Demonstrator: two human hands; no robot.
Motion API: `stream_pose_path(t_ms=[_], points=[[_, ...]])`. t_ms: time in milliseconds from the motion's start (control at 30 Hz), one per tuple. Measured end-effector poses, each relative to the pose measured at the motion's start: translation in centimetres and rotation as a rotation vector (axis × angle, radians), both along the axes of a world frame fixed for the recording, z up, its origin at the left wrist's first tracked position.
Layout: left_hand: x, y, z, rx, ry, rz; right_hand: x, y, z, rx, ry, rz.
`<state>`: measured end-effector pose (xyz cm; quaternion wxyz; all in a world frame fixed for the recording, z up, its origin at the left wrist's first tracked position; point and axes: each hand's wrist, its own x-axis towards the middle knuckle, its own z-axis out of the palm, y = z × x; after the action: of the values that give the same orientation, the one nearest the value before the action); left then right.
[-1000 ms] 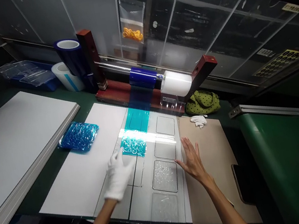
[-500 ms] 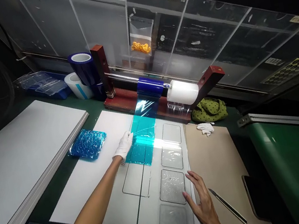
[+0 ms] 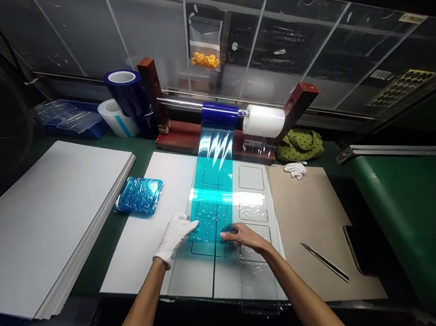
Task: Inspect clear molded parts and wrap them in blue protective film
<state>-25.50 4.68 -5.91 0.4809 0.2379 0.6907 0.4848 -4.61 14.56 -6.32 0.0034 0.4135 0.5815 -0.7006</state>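
Green workbench [image 3: 139, 143]: blue film [image 3: 212, 203] runs lengthwise from its roller [image 3: 215, 114] toward the person, near end between both hands. Gloved left hand [image 3: 175, 235] lies open on it; bare right hand [image 3: 244, 235], loosely curled, equally near.

Glossy teal protective film [image 3: 210, 209] comes off the blue roll [image 3: 219, 111] at 12 o'clock, lying flat over a clear plastic sheet [image 3: 258, 285].
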Motion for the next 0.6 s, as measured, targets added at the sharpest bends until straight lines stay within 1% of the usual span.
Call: stream_pose_path(t_ms=[67, 167, 267, 333, 400, 433, 500, 600], points=[[0.4, -1.4, 0.7, 0.004, -0.011, 0.013, 0.7, -2.7, 0.1, -0.018, 0.020, -0.017], [1.6, -4.4, 0.8, -0.028, -0.030, 0.032, 2.2, -7.6, 0.0, -0.034, 0.043, -0.086], [3.5, -8.8, 0.1, -0.108, -0.041, 0.057, 3.9, -12.6, -0.8, -0.104, 0.056, -0.123], [4.9, -12.0, -0.6, -0.179, -0.037, 0.085, 5.0, -15.7, -1.7, -0.157, 0.047, -0.129], [6.3, -14.8, -1.3, -0.244, -0.020, 0.126, 6.0, -18.2, -2.7, -0.199, 0.035, -0.138], [6.9, -15.8, -1.7, -0.270, -0.005, 0.148, 6.3, -19.1, -3.2, -0.217, 0.030, -0.142], [7.9, -17.2, -2.5, -0.308, 0.037, 0.195, 6.6, -20.2, -4.0, -0.253, 0.012, -0.150], [8.6, -17.6, -4.1, -0.353, 0.123, 0.265, 6.0, -20.3, -4.9, -0.299, -0.037, -0.178]])
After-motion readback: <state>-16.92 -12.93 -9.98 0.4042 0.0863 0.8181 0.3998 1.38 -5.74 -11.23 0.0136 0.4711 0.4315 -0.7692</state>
